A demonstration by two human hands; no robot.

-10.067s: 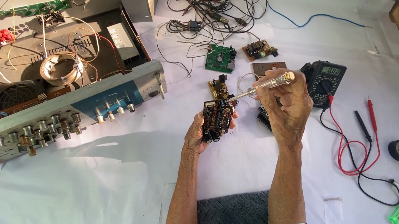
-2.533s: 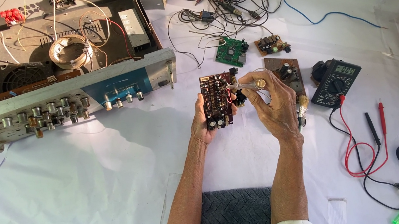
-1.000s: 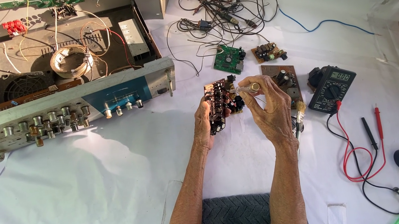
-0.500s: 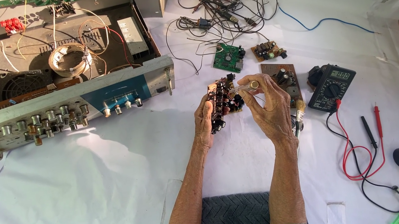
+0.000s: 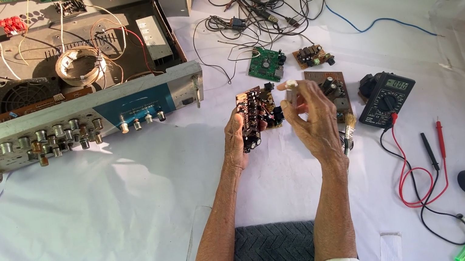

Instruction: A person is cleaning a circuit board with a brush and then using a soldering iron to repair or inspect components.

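The work surface is a table covered with a white sheet point(image 5: 106, 229), lit by strong sun. Above its middle, the left hand point(image 5: 238, 142) holds a dark circuit board point(image 5: 255, 118) by its lower edge, fingers wrapped behind it, component side turned toward the right hand point(image 5: 312, 118). The right hand is closed around a pale-handled tool point(image 5: 289, 86); its working end is hidden behind the fingers. Ten seconds earlier this tool was pointed across at the board; it now stands nearly upright beside it, and the board has been tilted more steeply. In judgement, probing has paused and the board is under inspection. Beyond lie a brown circuit board point(image 5: 329, 88), a small brush point(image 5: 348, 131), a multimeter point(image 5: 386, 98) with red and black leads, a green circuit board point(image 5: 265, 64) and the opened amplifier chassis point(image 5: 76, 111).
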